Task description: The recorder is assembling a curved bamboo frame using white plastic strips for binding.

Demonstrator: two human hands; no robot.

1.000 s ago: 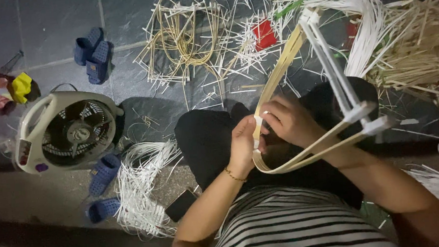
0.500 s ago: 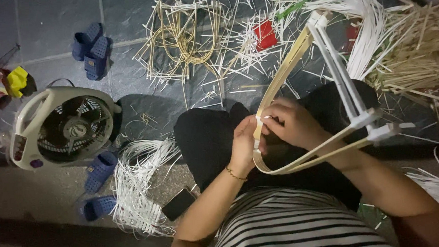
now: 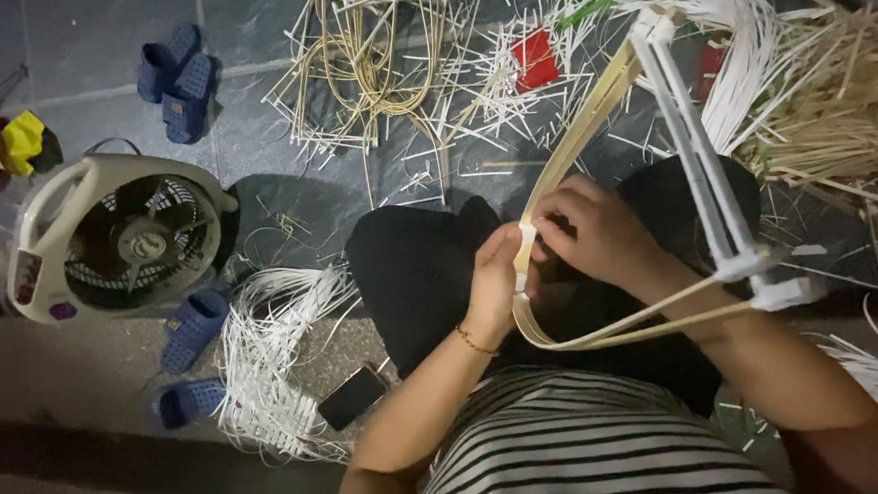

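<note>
The left hand [image 3: 498,279] and the right hand [image 3: 586,231] meet above the person's lap, both closed in a pinch on a bent loop of pale bamboo strips [image 3: 604,334], with a short white strip [image 3: 526,254] caught between the fingertips where the two hands touch. The loop curves down below the hands, sweeps right under the right forearm, and its long upper run rises from the pinch toward the top of a white frame [image 3: 701,178]. That frame stands tilted across the right forearm, its lower end just beside the wrist and its upper end out over the floor. A thin bracelet [image 3: 474,340] circles the left wrist. The person sits on the floor in dark trousers and a striped top [image 3: 580,450]. A dark phone [image 3: 352,396] lies just beside the left elbow, next to a fan of white strips [image 3: 269,356]. Farther left stands a white floor fan [image 3: 118,234], with blue slippers [image 3: 191,330] near its base and another blue pair [image 3: 178,78] well beyond it. Ahead, a tangle of cane offcuts [image 3: 374,65] covers the floor around a small red object [image 3: 534,60], and a heap of tan sticks [image 3: 827,106] lies to the right.
</note>
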